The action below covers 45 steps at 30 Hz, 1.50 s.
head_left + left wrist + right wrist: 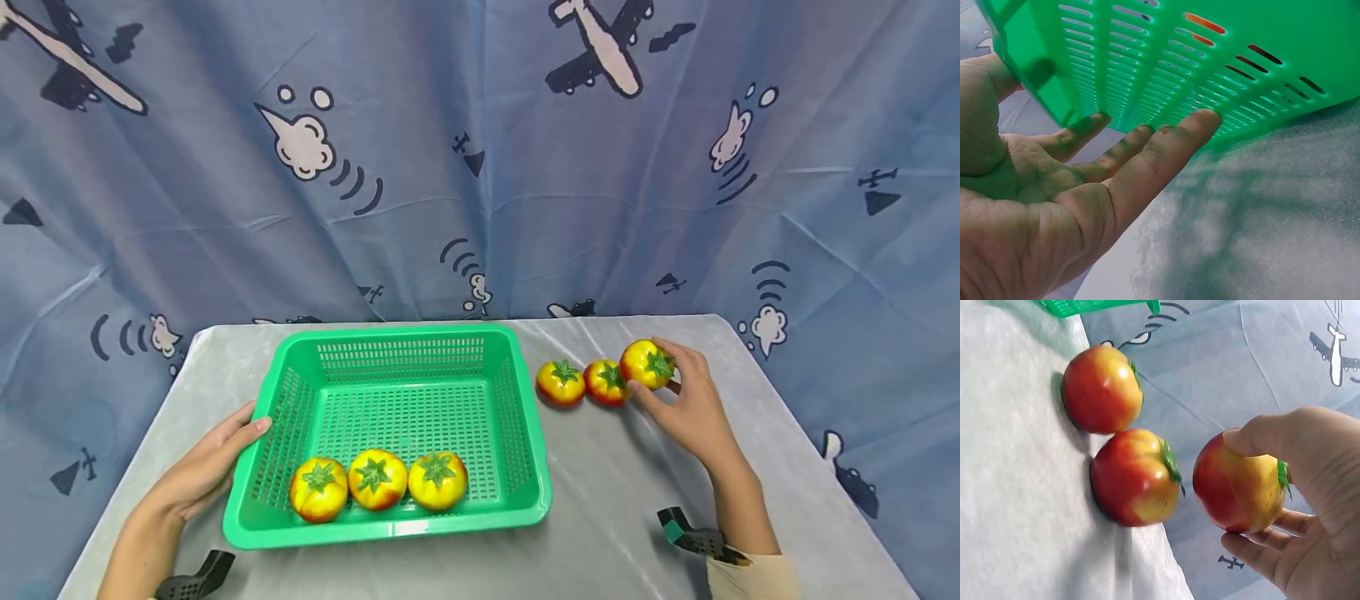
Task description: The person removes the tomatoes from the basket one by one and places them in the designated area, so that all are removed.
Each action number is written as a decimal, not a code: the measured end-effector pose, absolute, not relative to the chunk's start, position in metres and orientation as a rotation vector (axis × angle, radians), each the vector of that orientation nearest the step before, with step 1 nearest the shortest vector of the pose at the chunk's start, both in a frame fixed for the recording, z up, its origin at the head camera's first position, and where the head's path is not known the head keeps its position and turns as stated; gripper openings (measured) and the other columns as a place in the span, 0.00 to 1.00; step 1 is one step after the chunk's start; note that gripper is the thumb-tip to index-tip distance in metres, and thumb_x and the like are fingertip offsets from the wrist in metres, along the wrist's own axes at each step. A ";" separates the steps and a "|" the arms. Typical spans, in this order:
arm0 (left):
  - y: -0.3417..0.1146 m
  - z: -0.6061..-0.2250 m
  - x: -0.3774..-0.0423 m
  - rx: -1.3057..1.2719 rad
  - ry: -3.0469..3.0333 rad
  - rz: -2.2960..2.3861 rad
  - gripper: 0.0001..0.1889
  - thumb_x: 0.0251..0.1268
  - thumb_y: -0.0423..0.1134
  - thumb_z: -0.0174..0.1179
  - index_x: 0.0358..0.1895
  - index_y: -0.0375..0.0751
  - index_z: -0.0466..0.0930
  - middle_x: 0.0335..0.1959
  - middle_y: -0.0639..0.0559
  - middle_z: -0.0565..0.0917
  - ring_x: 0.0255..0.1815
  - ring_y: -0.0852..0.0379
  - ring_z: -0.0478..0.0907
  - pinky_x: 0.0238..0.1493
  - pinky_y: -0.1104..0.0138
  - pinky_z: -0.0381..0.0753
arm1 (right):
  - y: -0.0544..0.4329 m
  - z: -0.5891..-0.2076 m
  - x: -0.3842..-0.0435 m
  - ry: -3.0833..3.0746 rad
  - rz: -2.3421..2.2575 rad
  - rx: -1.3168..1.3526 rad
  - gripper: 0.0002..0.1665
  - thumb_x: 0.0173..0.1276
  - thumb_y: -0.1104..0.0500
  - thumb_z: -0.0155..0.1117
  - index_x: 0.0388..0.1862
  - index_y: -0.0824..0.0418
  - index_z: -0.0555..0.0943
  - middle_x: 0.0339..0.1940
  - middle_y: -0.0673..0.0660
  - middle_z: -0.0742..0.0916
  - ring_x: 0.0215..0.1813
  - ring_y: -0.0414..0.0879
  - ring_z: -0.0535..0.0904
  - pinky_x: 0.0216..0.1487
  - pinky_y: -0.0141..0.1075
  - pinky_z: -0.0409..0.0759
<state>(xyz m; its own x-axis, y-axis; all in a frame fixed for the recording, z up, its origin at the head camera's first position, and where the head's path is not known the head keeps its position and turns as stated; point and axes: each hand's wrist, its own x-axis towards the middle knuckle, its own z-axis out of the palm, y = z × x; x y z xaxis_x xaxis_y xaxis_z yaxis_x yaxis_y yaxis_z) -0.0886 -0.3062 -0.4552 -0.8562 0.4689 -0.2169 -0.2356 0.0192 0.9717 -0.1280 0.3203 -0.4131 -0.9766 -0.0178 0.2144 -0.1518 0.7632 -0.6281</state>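
Tomato near table's far edge fills the right hand's curled grasp; left hand, fingers extended, pinches basket rim.

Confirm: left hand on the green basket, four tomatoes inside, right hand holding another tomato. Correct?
Wrong on the count: three tomatoes sit in the green basket, not four; see the head view. The rest stands: left hand on the basket, right hand holding another tomato.

head view forward-down from above; wrist views close in; all share green basket
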 end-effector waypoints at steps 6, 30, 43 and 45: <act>-0.308 -0.455 -0.089 0.232 1.800 1.871 0.37 0.91 0.43 0.36 0.85 0.31 0.25 0.62 0.59 0.83 0.60 0.58 0.86 0.58 0.58 0.90 | 0.326 -0.419 -0.127 -2.767 0.998 0.108 0.45 0.72 0.60 0.73 0.81 0.66 0.63 0.74 0.76 0.67 0.70 0.74 0.68 0.63 0.73 0.77; -0.308 -0.456 -0.090 0.265 1.760 1.896 0.37 0.91 0.42 0.34 0.84 0.29 0.23 0.63 0.59 0.83 0.61 0.57 0.86 0.57 0.59 0.90 | 0.345 -0.445 -0.132 -2.951 0.848 0.012 0.45 0.70 0.62 0.72 0.81 0.68 0.63 0.74 0.81 0.63 0.71 0.77 0.66 0.70 0.77 0.67; -0.310 -0.456 -0.090 0.277 1.730 1.898 0.32 0.92 0.42 0.34 0.86 0.37 0.31 0.63 0.57 0.83 0.60 0.56 0.86 0.58 0.58 0.90 | 0.348 -0.448 -0.133 -2.992 0.836 0.030 0.46 0.70 0.60 0.71 0.81 0.69 0.62 0.74 0.80 0.65 0.72 0.76 0.66 0.71 0.77 0.67; -0.310 -0.456 -0.090 0.276 1.738 1.899 0.32 0.91 0.42 0.34 0.86 0.38 0.33 0.63 0.57 0.83 0.60 0.56 0.86 0.58 0.58 0.90 | 0.349 -0.448 -0.133 -2.992 0.839 0.051 0.46 0.70 0.60 0.71 0.81 0.68 0.62 0.75 0.79 0.66 0.73 0.76 0.66 0.71 0.77 0.66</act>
<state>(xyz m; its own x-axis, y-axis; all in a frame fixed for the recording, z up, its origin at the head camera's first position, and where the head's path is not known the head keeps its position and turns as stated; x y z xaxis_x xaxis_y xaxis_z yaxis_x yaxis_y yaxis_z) -0.0902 -0.3099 -0.4563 -0.8301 0.5176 -0.2073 -0.2522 -0.0170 0.9675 -0.1332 0.3488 -0.4479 -0.9989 -0.0223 0.0411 -0.0404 0.8539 -0.5189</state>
